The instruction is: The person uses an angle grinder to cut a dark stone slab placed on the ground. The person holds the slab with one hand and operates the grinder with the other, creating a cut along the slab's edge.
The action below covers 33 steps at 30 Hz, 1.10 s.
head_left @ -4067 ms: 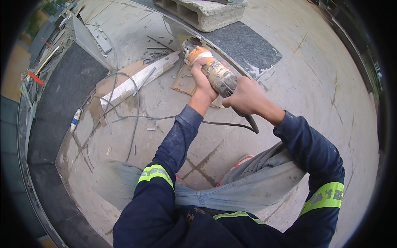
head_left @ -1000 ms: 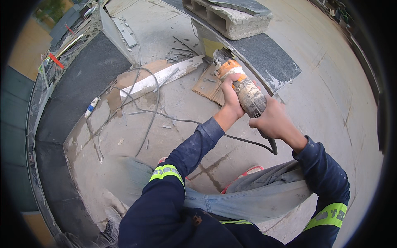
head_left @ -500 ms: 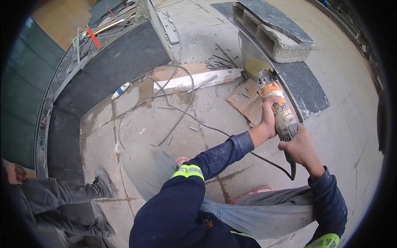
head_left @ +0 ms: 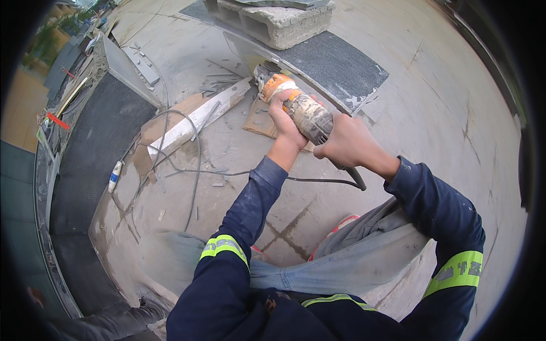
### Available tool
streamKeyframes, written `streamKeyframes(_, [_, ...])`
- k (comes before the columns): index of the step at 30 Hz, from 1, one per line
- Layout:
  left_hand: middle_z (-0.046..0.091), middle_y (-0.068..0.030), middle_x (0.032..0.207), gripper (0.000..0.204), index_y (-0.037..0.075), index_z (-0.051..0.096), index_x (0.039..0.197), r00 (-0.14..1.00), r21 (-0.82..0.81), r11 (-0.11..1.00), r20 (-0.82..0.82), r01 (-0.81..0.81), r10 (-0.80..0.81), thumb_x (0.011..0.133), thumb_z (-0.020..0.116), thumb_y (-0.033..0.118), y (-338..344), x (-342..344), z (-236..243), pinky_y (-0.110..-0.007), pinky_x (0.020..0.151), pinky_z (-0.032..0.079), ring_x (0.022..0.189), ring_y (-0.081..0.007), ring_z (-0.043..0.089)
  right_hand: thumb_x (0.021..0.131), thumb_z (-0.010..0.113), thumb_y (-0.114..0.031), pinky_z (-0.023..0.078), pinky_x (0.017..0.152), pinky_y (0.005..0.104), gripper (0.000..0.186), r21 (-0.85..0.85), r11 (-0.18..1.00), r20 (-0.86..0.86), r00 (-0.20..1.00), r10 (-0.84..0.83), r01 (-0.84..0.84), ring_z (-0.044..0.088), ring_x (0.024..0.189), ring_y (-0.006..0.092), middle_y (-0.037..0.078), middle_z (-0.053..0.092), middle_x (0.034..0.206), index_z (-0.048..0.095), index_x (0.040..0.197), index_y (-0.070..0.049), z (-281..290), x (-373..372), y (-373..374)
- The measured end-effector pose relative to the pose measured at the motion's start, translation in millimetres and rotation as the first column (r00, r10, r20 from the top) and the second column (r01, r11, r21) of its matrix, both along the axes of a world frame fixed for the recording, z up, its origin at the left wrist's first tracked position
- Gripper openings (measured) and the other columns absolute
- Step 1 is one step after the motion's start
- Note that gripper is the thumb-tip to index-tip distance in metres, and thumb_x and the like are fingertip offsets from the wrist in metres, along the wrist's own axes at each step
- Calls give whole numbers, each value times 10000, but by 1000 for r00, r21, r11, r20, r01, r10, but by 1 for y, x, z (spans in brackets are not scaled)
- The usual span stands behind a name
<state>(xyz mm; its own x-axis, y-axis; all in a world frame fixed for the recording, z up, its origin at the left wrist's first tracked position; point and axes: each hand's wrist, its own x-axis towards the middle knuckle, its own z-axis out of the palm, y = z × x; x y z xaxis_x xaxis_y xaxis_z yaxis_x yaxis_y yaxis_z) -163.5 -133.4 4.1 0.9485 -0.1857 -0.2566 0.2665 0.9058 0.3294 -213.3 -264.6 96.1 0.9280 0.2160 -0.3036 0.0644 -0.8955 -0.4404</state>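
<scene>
An angle grinder (head_left: 310, 117), orange near its head and smeared with pale dust along its grey body, is held in both my hands. My left hand (head_left: 286, 122) wraps round the body just behind the orange head. Farther back, my right hand (head_left: 355, 142) grips the rear end, where the black cord leaves. The grinder's head is close beside the near edge of a dark stone slab (head_left: 341, 68). Whether its disc touches that edge I cannot tell.
A concrete block (head_left: 284, 25) rests on the slab. Left of the grinder lie a white board (head_left: 193, 122), cardboard (head_left: 259, 120) and narrow stone offcuts. A cable (head_left: 199, 170) loops over the floor. A low dark stone wall (head_left: 85, 148) curves along the left; another person's leg (head_left: 131, 318) shows lower left.
My view has swung, so the slab, grinder and floor litter appear farther left and the slab higher. Both hands keep hold of the grinder, its head still by the slab's edge.
</scene>
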Motion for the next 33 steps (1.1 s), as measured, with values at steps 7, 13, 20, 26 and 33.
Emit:
streamKeyframes(7, [553,-154,933,546,0,451,1055,1000,-15,1000,6,11,-11,730,610,410,3,9,-8,-440,737,544,848,-327,598,610,763,-335,559,712,389,599,14,1000,-1,1000,-4,4,695,775,354,257,669,781,595,939,137,-4,5,2])
streamKeyframes(13, [541,-152,954,573,-2,432,1088,999,-16,999,-13,28,-29,732,614,409,4,11,-8,-437,745,542,863,-332,595,622,744,-343,569,702,376,592,14,1000,-6,1000,-12,12,699,782,357,246,676,807,596,958,122,-5,8,2])
streamKeyframes(20, [575,-156,892,538,-3,462,1064,1000,-28,1000,-21,13,-13,735,603,399,1,5,-3,-435,725,550,790,-320,613,623,738,-337,570,699,370,604,2,1000,14,1000,-5,5,700,786,352,249,674,811,587,980,126,-4,3,0])
streamKeyframes(26, [569,-143,918,554,-7,483,1031,999,-20,999,8,40,-40,724,599,439,-1,-3,0,-411,727,540,843,-308,601,594,763,-286,554,741,405,561,7,999,-53,998,-35,35,681,799,387,280,663,835,584,948,111,7,-5,-1])
streamKeyframes(33, [582,-138,884,536,-3,499,1007,999,-14,999,23,38,-37,728,583,447,-5,-10,5,-411,719,539,814,-304,603,623,741,-303,568,700,386,498,30,1000,-5,1000,-4,4,698,752,358,247,670,748,618,879,106,7,-12,-6])
